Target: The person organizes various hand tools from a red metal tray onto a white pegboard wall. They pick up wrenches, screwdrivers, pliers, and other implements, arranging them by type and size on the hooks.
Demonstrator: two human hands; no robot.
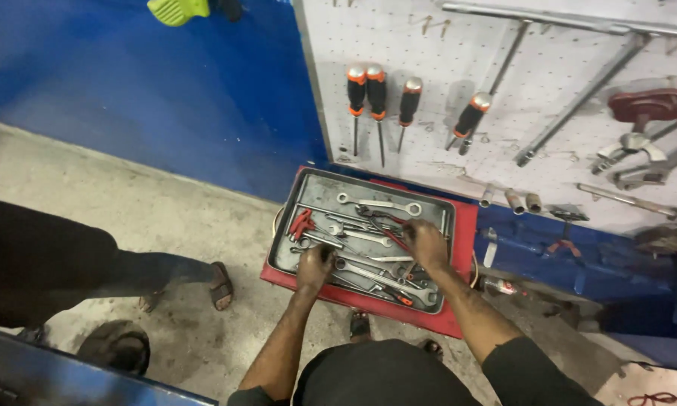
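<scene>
A grey metal tray (320,185) full of wrenches and other hand tools rests on a red cart top (465,225) below me. My left hand (314,265) lies on the tools at the tray's near left, fingers curled around a wrench (331,242). My right hand (426,242) reaches into the tray's middle right, fingers closed among the tools near a red-handled tool (396,237). A long combination wrench (378,204) lies loose at the tray's far side. Red-handled pliers (301,223) lie at the left.
A white pegboard (549,68) behind the cart carries orange-and-black screwdrivers (376,94), long bars and pullers. A blue wall (165,90) runs at left. Another person's leg and sandalled foot (220,286) stand on the concrete floor at left.
</scene>
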